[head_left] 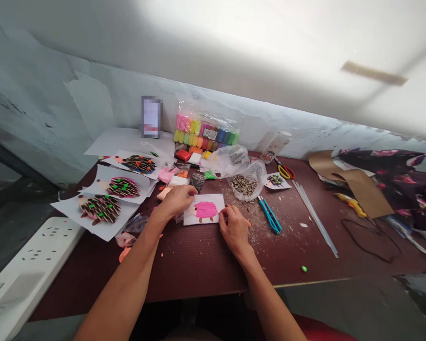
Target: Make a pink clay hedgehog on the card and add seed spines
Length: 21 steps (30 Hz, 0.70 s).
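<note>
On the dark red table lies a small white card (pixel 213 218) bearing a flat pink clay hedgehog body (pixel 206 209) with brown feet and a pale face. My left hand (pixel 177 200) is over the card's upper left corner, fingers curled together; whatever they hold is hidden. At the card's right edge is my right hand (pixel 235 228), its thumb and fingers closed on that edge. Beyond the card, a clear plastic bag (pixel 254 171) contains striped sunflower seeds (pixel 244 185). Clay packets, including a pink one (pixel 167 174) and a white one (pixel 179 181), lie close to my left hand.
Hedgehog pictures with seed spines (pixel 123 187) lie left, above a white power strip (pixel 44 255). A blue utility knife (pixel 270 215), scissors (pixel 286 171), glue sticks (pixel 315 220) and a yellow glue gun (pixel 353 204) lie right. Coloured clay packs (pixel 206 134) and a spray can (pixel 276 147) stand behind.
</note>
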### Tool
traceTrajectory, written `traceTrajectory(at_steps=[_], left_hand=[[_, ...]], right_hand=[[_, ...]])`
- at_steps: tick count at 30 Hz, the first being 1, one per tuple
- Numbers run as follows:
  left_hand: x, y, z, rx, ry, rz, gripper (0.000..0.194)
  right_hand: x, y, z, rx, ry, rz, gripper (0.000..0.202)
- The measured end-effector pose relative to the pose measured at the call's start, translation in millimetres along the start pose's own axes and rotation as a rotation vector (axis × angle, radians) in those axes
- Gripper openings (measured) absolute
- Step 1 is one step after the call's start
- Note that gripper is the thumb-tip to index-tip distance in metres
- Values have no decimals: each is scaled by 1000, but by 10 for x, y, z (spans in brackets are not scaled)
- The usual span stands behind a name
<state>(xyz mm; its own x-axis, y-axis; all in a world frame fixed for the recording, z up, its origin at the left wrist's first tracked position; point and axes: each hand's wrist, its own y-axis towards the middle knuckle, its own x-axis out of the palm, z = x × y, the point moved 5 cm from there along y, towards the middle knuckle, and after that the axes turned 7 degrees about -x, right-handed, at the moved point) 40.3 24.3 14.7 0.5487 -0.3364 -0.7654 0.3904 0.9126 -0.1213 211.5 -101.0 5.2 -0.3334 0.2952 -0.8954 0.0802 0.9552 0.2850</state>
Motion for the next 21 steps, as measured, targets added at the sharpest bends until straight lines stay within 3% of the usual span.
traceTrajectory(at_steps=[12, 21], left_hand=[[-11, -21, 43, 25, 96, -38, 34], [-8, -30, 42, 31, 105, -30, 33]], right_hand=[[-20, 39, -87, -19, -109, -54, 14], [-4, 88, -172, -24, -288, -192, 14]])
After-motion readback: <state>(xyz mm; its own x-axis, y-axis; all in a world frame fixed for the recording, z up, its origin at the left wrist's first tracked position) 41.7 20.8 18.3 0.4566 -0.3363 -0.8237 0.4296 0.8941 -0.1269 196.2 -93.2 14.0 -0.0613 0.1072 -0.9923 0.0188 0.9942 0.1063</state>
